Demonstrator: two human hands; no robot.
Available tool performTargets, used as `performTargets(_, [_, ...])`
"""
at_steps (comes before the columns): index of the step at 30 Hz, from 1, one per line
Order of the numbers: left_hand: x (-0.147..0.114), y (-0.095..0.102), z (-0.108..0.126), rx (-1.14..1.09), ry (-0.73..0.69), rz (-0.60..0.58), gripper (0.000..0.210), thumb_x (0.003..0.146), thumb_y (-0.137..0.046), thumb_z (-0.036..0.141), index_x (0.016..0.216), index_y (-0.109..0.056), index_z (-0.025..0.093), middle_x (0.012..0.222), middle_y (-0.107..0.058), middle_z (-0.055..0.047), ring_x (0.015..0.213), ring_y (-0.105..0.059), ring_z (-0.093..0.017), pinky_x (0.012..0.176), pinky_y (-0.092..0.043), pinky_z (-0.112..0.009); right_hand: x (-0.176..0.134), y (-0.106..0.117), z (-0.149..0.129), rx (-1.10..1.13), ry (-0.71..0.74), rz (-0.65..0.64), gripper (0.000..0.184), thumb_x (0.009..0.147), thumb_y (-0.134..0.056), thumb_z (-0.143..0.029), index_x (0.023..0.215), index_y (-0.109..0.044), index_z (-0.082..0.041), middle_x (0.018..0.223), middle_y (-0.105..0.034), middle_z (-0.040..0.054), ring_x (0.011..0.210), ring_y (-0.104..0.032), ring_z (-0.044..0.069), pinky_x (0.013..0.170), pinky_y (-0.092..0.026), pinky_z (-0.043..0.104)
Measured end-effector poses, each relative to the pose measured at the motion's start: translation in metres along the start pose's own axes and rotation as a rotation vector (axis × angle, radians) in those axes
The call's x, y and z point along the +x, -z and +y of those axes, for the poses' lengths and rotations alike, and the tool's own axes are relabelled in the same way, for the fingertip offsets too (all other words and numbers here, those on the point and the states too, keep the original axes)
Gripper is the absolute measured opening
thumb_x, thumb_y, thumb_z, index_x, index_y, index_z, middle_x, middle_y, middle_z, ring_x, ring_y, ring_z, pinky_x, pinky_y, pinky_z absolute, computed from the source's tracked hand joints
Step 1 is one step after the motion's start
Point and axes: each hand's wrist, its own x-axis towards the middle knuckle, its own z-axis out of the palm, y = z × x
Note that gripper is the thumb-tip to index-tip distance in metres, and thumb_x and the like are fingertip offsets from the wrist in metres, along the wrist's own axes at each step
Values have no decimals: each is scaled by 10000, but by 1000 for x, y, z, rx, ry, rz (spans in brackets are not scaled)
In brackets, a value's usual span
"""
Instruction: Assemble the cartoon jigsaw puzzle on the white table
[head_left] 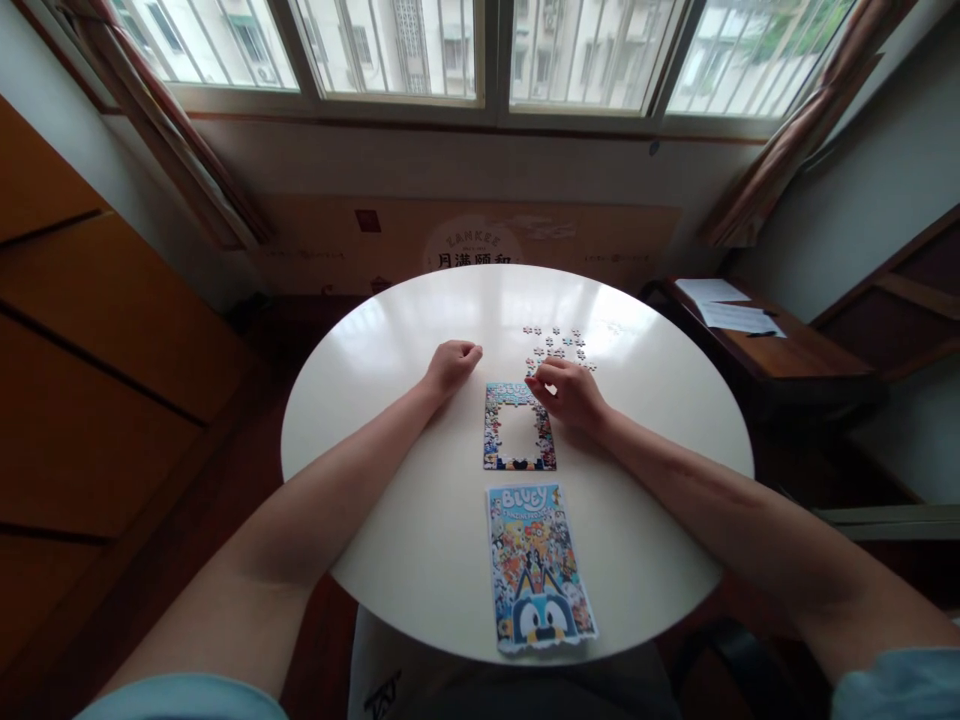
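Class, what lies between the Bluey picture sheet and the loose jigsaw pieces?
The head view shows the partly assembled jigsaw, with the right hand near its upper right corner.

I see a rounded white table bearing loose jigsaw pieces, a hollow puzzle border and a Bluey picture sheet.

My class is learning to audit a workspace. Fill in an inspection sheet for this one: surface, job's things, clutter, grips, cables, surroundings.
Surface: white table, glossy, reflecting window light.
Job's things: partly built jigsaw, border joined, middle open; loose puzzle pieces beyond it; Bluey picture sheet nearest the person, bottom edge ragged.
Clutter: papers on the wooden side table at right.
Grips: left hand curled closed; right hand by the jigsaw's top right corner, fingertips drawn together, any piece held unclear.
Cables: nothing seen.
Surroundings: windows ahead, curtains at both sides, orange-brown cabinet at left.
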Motion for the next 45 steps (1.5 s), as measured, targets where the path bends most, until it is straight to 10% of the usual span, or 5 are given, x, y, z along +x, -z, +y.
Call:
performTargets(13, [-10,22,2,-120,138,174,503,874,-460,431,457,-598,186,464,-592,-20,494,-574,-143,638,-462,-276,3,6,5,279,-120,270,609,1048,-388,-496,543,-577,-214,620,-633,53,639,-626,175,669,-478,314])
performTargets(23, [-16,29,8,42,35,-103,352,819,-562,308,502,-642,179,512,-624,-11,506,-561,-133,599,-438,-274,10,35,31,527,-261,434,526,950,-464,-286,438,-570,-226,492,-543,10,506,-511,145,594,-456,314])
performTargets(32, [-17,31,8,129,-248,-402,227,861,-611,227,988,-797,205,1039,-724,-85,762,-633,-144,705,-531,-286,7,41,30,673,-267,259,462,818,-439,-196,361,-493,-233,415,-454,8,468,-443,135,504,-359,291])
performTargets(45, [-15,26,-1,91,-275,-270,266,823,-563,106,916,-799,184,975,-740,-87,735,-630,-130,722,-529,-278,4,26,24,558,-189,-143,483,887,-488,-272,412,-553,-210,449,-498,-14,447,-433,109,527,-345,287])
